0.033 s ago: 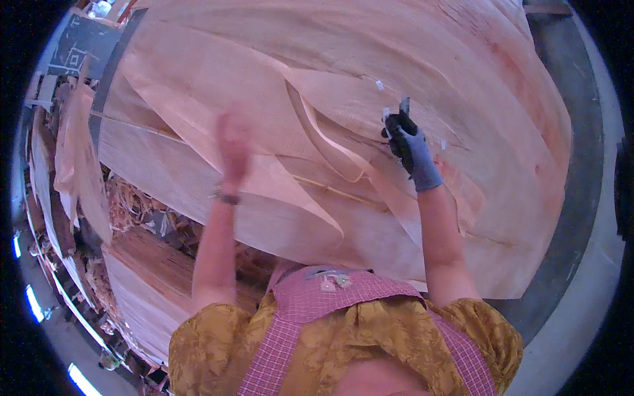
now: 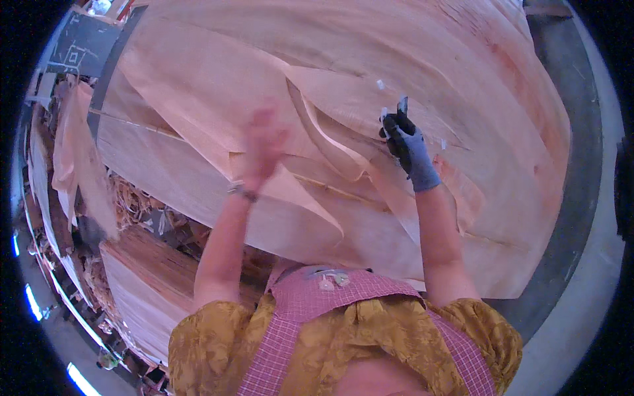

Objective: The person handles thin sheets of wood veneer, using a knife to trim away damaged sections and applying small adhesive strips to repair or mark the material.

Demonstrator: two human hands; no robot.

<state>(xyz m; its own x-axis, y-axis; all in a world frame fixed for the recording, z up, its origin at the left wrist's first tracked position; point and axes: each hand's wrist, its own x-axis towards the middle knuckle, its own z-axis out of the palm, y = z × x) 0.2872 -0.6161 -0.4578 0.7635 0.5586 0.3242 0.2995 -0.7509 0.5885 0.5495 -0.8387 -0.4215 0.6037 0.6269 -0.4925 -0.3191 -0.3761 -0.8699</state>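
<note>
My left hand (image 2: 263, 146), bare and blurred by motion, is over the thin wood veneer sheet (image 2: 218, 72), fingers stretched out and nothing visible in them. Below its wrist lies a loose pointed veneer strip (image 2: 300, 201). My right hand (image 2: 404, 142) wears a grey glove with black-coated fingers. It is closed on a small tool with a flat grey blade (image 2: 403, 104), pointing away from me. A small white piece (image 2: 384, 113) shows beside its fingers; I cannot tell what it is. A curled veneer flap (image 2: 330, 148) rises between my hands.
Small white bits (image 2: 380, 84) lie on the veneer. A dark table edge (image 2: 569, 191) curves along the right. At the left, veneer scraps (image 2: 135, 204) heap beside a stack of sheets (image 2: 148, 264), and a ragged veneer piece (image 2: 74, 145) hangs down. A dark board (image 2: 82, 43) stands far left.
My left hand has moved to the right over the veneer, closer to the curled flap. The right hand stays almost in place, still holding the small bladed tool.
</note>
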